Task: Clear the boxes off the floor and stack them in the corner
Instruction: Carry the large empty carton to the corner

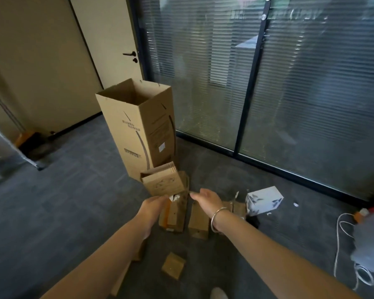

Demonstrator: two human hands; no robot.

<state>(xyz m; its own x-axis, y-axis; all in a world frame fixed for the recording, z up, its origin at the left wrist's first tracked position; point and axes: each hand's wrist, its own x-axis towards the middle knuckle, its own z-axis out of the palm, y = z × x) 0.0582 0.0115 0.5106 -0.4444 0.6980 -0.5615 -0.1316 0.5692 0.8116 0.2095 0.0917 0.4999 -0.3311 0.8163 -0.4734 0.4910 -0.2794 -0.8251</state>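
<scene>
Nearest the camera, a small flat cardboard box [173, 265] lies on the dark carpet floor [63, 212] between the two forearms, and a pale shoe tip [218, 294] shows at the lower edge.

The step in hand seems to be the picking up of a box from the floor; most boxes are not yet stacked. Both arms reach forward to a group of small brown boxes [198, 221] lying just in front of a tall open carton [136, 126], which stands near the corner by the door [108, 39] and the glass wall with blinds [268, 83]. A white printed box [263, 199] lies to the right, apart from the group.

The left hand [152, 209] is at the top of one upright brown box [174, 214]; its fingers seem to curl at the edge, but I cannot tell if it really grips. The right hand [205, 200], with a bracelet [217, 219] on the wrist, is released, the fingers straight and pointing to the same box, holding nothing.

The next move, I judge, calls for closing both hands on this box and lifting it clear of its neighbours, because they stand very close. A white cable [341, 244] lies far right.
</scene>
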